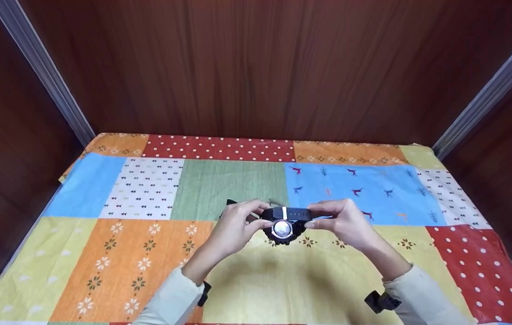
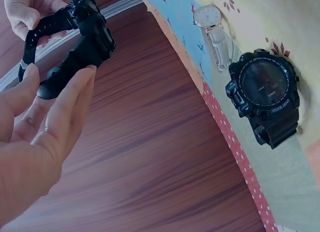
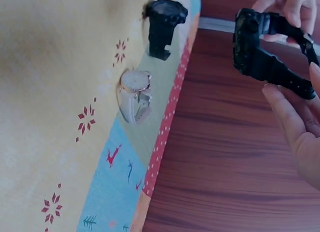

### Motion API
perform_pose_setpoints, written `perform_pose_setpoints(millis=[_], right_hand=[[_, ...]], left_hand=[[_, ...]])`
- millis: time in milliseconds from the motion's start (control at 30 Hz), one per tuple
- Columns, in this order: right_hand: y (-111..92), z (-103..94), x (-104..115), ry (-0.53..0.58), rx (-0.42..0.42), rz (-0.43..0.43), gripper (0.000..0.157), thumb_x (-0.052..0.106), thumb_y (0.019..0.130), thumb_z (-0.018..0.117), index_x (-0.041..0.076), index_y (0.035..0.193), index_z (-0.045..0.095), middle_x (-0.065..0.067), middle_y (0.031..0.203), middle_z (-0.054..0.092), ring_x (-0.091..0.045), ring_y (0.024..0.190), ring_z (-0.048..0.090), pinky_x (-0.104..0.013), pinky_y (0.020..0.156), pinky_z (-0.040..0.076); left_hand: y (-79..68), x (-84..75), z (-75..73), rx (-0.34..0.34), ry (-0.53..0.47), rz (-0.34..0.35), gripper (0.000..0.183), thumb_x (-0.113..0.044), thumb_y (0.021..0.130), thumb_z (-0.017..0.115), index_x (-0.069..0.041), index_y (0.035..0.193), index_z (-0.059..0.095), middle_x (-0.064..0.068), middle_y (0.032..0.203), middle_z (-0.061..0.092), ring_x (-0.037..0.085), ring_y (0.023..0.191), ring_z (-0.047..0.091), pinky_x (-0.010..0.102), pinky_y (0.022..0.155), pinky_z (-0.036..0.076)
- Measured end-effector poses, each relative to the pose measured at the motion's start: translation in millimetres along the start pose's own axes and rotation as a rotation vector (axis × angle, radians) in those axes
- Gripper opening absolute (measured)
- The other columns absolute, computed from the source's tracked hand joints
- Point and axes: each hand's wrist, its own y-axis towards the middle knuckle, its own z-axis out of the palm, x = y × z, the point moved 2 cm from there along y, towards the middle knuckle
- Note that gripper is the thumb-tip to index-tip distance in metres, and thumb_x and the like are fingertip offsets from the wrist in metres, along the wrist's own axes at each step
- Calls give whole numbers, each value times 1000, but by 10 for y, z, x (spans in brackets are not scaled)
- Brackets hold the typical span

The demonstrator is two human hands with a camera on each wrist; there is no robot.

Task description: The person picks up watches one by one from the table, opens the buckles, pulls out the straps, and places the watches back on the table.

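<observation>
A black sport watch (image 1: 299,214) is held up above the cloth, its strap bent into a loop with a pale band across it. A bright round disc (image 1: 281,229) shows on the case below the strap. My left hand (image 1: 235,225) pinches the watch at the left between thumb and fingers. From the right, my right hand (image 1: 344,223) pinches the strap end with thumb and fingers. In the left wrist view, the left thumb and fingertips lie against the strap of the held watch (image 2: 82,49), and the right hand (image 2: 32,14) grips its far side.
On the patchwork cloth (image 1: 138,266) lie a second black sport watch (image 2: 262,86), face up, and a white-strapped watch (image 3: 135,99) beside it. My left hand partly hides the lying black watch (image 1: 231,201) in the head view. Brown wood panels (image 1: 256,67) enclose the table's back and sides.
</observation>
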Motion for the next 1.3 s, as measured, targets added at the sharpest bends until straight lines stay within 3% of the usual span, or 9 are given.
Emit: perform_pose_setpoints(millis=[267, 533, 800, 1300], right_hand=[[9, -12, 32, 27, 24, 4, 25, 10, 77, 73, 0, 99, 70, -11, 89, 67, -12, 73, 57, -22, 66, 48], [10, -49, 24, 53, 21, 52, 30, 13, 73, 76, 0, 99, 70, -12, 88, 68, -13, 76, 58, -24, 68, 49], [-13, -64, -23, 99, 25, 70, 33, 12, 72, 76, -2, 101, 69, -14, 86, 68, -14, 74, 60, -25, 67, 48], [-25, -71, -61, 138, 24, 57, 34, 8, 72, 76, -7, 101, 67, -18, 88, 67, -16, 77, 64, -27, 72, 51]], left_hand=[[10, -25, -10, -4, -42, -5, 19, -11, 83, 66, -4, 101, 64, 9, 92, 66, 18, 75, 63, 28, 67, 50], [13, -21, 5, -24, -208, -16, 19, -2, 80, 67, 3, 98, 65, 13, 84, 65, 18, 65, 64, 19, 58, 51], [0, -4, 44, -7, -293, -53, 18, -1, 81, 66, 4, 98, 64, 13, 84, 64, 22, 66, 65, 21, 59, 52], [-11, 13, 77, 18, -329, -30, 16, -2, 82, 65, 5, 97, 64, 15, 88, 64, 24, 69, 66, 27, 62, 53]])
